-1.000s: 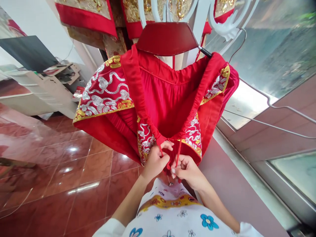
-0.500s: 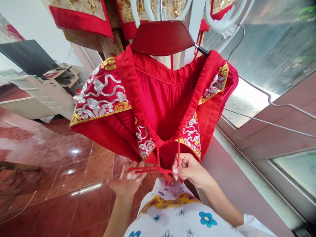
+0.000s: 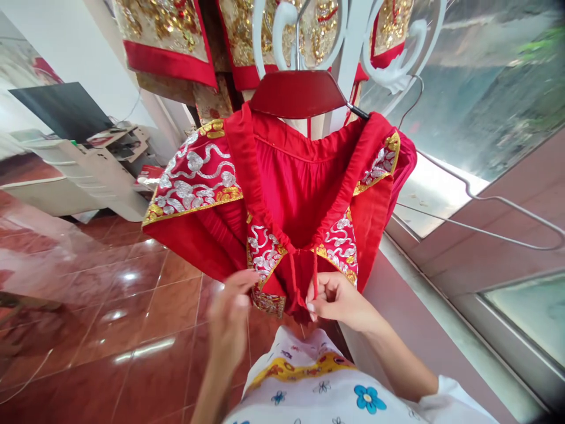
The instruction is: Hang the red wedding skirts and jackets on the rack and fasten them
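Observation:
A red garment (image 3: 291,176) with silver and gold embroidery hangs from a hanger with a dark red top (image 3: 300,94). Two thin red drawstrings hang from its gathered front; the left drawstring (image 3: 293,277) dangles toward a bunch of red at the bottom, where I cannot make out the ends. My right hand (image 3: 338,303) is closed, pinching the right drawstring (image 3: 315,274) between thumb and fingers. Blurred by motion, my left hand (image 3: 232,312) is beside the garment's left front edge, thumb and fingers apart, with nothing visible in it.
A white scrolled metal frame (image 3: 348,53) carries the hanger. Gold-beaded cloths with red borders (image 3: 168,65) hang behind. A bare wire hanger (image 3: 507,203) juts out at right beside the window. A pale cabinet (image 3: 88,176) with a dark screen (image 3: 62,112) stands at left above the tiled floor (image 3: 150,312).
My left hand has let go of the red drawstring it was pulling leftward and moved slightly up. The drawstring now hangs down. My right hand keeps its pinch. The view has shifted slightly.

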A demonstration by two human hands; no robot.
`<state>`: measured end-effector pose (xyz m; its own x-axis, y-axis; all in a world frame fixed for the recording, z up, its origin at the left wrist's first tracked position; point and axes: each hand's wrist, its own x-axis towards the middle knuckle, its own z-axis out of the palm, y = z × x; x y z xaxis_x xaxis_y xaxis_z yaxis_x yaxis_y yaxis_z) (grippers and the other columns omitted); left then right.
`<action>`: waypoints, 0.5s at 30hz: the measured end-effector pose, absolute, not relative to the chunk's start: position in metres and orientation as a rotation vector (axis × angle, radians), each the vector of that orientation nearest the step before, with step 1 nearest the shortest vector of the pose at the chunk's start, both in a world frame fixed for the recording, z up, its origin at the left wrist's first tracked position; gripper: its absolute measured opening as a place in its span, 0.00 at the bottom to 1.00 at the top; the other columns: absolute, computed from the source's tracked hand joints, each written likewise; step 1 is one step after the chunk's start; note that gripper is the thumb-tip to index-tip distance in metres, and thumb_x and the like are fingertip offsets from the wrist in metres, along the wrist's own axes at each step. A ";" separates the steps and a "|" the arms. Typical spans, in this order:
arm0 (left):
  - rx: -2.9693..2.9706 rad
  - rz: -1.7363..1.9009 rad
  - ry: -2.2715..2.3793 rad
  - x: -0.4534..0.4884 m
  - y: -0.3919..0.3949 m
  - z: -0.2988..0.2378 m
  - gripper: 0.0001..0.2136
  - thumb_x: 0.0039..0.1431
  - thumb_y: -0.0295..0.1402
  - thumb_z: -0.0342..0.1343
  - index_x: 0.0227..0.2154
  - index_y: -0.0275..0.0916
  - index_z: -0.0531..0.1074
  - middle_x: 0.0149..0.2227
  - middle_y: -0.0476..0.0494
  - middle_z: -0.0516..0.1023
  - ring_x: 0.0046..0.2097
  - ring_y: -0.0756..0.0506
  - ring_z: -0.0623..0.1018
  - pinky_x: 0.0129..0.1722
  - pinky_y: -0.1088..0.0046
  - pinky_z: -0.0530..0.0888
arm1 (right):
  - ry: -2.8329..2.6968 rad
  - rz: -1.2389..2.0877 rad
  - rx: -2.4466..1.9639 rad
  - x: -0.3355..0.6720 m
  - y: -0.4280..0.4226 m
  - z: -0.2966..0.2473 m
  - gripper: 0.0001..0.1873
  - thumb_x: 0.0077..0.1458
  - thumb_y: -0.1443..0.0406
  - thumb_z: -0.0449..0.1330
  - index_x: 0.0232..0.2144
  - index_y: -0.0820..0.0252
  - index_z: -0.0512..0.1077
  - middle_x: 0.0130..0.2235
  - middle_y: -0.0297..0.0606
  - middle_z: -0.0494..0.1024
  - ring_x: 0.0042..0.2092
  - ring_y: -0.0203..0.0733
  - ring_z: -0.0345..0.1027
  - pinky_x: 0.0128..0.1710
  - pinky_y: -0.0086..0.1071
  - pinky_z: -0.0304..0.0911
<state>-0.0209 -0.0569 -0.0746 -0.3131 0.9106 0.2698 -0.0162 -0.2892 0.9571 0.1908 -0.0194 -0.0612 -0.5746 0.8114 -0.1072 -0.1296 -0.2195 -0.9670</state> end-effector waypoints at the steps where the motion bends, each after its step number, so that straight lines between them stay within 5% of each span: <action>1: 1.252 1.511 1.186 -0.001 -0.056 -0.075 0.13 0.51 0.35 0.58 0.41 0.40 0.75 0.42 0.43 0.75 0.44 0.44 0.74 0.43 0.72 0.72 | -1.397 1.876 -0.812 0.187 -0.019 -0.061 0.09 0.42 0.66 0.64 0.23 0.63 0.67 0.19 0.30 0.71 0.19 0.26 0.59 0.19 0.21 0.52; 3: 1.301 1.279 1.122 0.028 -0.052 -0.075 0.14 0.52 0.34 0.58 0.42 0.39 0.73 0.36 0.43 0.76 0.38 0.46 0.75 0.37 0.76 0.72 | -1.428 1.859 -0.793 0.184 -0.019 -0.059 0.10 0.42 0.64 0.65 0.24 0.64 0.68 0.19 0.30 0.70 0.19 0.26 0.58 0.20 0.22 0.52; 6: 1.443 1.034 1.120 0.029 -0.040 -0.066 0.04 0.51 0.33 0.59 0.27 0.37 0.73 0.21 0.51 0.69 0.23 0.53 0.67 0.21 0.81 0.63 | -1.529 1.636 -0.905 0.194 -0.018 -0.045 0.10 0.45 0.63 0.65 0.30 0.64 0.73 0.18 0.26 0.66 0.19 0.25 0.52 0.19 0.22 0.48; 8: 1.661 1.007 1.154 0.007 -0.031 -0.048 0.10 0.48 0.32 0.61 0.18 0.36 0.69 0.16 0.54 0.65 0.19 0.55 0.62 0.17 0.82 0.58 | -1.660 1.402 -1.014 0.214 -0.017 -0.028 0.12 0.46 0.62 0.64 0.34 0.63 0.76 0.18 0.27 0.66 0.20 0.26 0.53 0.19 0.23 0.49; 12: 2.081 1.467 1.319 -0.060 -0.010 0.002 0.10 0.46 0.34 0.63 0.17 0.37 0.71 0.14 0.55 0.64 0.17 0.57 0.58 0.15 0.82 0.53 | -1.741 0.887 -1.150 0.272 -0.007 0.006 0.09 0.47 0.60 0.64 0.28 0.60 0.79 0.26 0.37 0.77 0.27 0.36 0.66 0.26 0.28 0.60; 15: 2.035 1.834 1.587 -0.098 0.011 0.022 0.09 0.45 0.35 0.64 0.19 0.36 0.72 0.16 0.56 0.66 0.20 0.56 0.61 0.19 0.82 0.57 | -1.538 0.602 -1.252 0.302 0.013 0.007 0.10 0.46 0.58 0.64 0.26 0.59 0.78 0.24 0.36 0.76 0.25 0.35 0.64 0.23 0.28 0.57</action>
